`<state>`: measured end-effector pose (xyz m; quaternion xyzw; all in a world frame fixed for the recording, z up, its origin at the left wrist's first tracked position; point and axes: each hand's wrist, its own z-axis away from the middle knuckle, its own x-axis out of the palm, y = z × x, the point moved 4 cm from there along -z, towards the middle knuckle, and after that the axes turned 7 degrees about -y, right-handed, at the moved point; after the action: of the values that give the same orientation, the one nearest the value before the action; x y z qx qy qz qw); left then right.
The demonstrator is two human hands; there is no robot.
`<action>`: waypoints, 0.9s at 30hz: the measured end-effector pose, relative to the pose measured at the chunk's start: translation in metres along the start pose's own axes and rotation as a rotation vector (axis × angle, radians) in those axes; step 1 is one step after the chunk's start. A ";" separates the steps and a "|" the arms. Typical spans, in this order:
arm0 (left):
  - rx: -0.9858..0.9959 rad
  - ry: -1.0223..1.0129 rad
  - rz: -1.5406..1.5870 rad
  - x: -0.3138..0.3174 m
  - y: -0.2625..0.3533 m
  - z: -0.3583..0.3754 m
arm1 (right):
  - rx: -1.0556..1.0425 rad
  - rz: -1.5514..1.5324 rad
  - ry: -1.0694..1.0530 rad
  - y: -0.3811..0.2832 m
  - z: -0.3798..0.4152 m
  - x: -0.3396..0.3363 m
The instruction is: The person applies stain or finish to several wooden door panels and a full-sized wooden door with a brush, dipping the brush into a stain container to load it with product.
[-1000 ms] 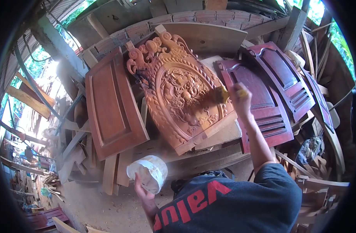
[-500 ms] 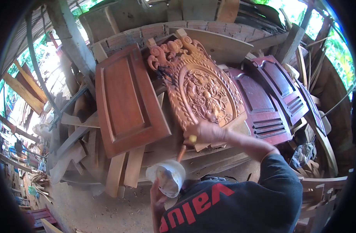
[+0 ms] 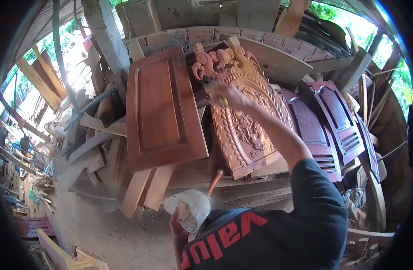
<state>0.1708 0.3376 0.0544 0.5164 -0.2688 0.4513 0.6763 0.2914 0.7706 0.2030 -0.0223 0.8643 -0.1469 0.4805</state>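
My left hand (image 3: 177,223) is closed round the side of a whitish, worn container (image 3: 195,208), held low in front of my body. A carved wooden panel (image 3: 253,128) with scrolls on top and a round relief leans ahead of me. At its upper left edge, my right hand (image 3: 229,95) is closed on a brush (image 3: 209,85) with a yellowish handle and dark bristles. Some blur lies over that hand, and the brush tip seems to touch the carving. A plain reddish-brown door panel (image 3: 157,108) stands just left of it.
Dark, glossy panels (image 3: 310,121) lean at the right. Wood planks (image 3: 145,191) and offcuts lie below and left. A concrete post (image 3: 105,38) rises at the back left before a low brick wall (image 3: 202,36). An orange-brown rod (image 3: 215,182) sticks up beyond the container.
My right hand has moved with the brush from the carved panel's lower edge up to its upper left side. The view has shifted somewhat. My left hand still holds the container.
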 end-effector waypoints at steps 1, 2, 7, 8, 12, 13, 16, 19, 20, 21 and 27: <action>0.010 -0.003 0.038 -0.004 -0.002 -0.002 | 0.065 -0.054 -0.090 -0.029 0.027 -0.002; 0.024 -0.009 0.078 -0.007 -0.003 -0.005 | 0.107 -0.226 -0.174 -0.054 0.056 -0.003; 0.152 0.029 -0.003 -0.014 0.005 -0.021 | 0.304 -0.488 -0.633 -0.143 0.168 -0.007; 0.160 0.028 -0.007 -0.011 0.009 -0.025 | 0.296 -0.487 -0.630 -0.131 0.168 -0.011; 0.185 -0.013 0.099 0.016 0.018 -0.038 | 0.921 -0.725 -0.708 -0.041 0.137 -0.027; 0.205 0.032 0.023 0.020 0.019 -0.038 | 0.801 -0.655 -0.639 -0.006 0.115 -0.032; 0.263 0.092 -0.059 0.039 0.019 -0.035 | 0.887 -0.302 -0.523 0.049 0.019 -0.084; 0.310 0.198 -0.050 0.047 0.011 -0.026 | 0.482 -0.061 -0.204 0.157 -0.072 -0.087; 0.320 0.213 -0.061 0.044 0.007 -0.023 | 0.604 -0.048 -0.075 0.180 -0.095 -0.089; 0.340 0.238 -0.059 0.040 0.004 -0.019 | 0.601 -0.066 -0.075 0.186 -0.108 -0.084; 0.356 0.295 -0.033 0.017 -0.003 -0.004 | 0.141 0.110 0.166 0.122 -0.058 -0.055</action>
<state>0.1811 0.3468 0.0657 0.5602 -0.0747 0.5510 0.6140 0.2844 0.9102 0.2433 0.0711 0.8886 -0.1823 0.4149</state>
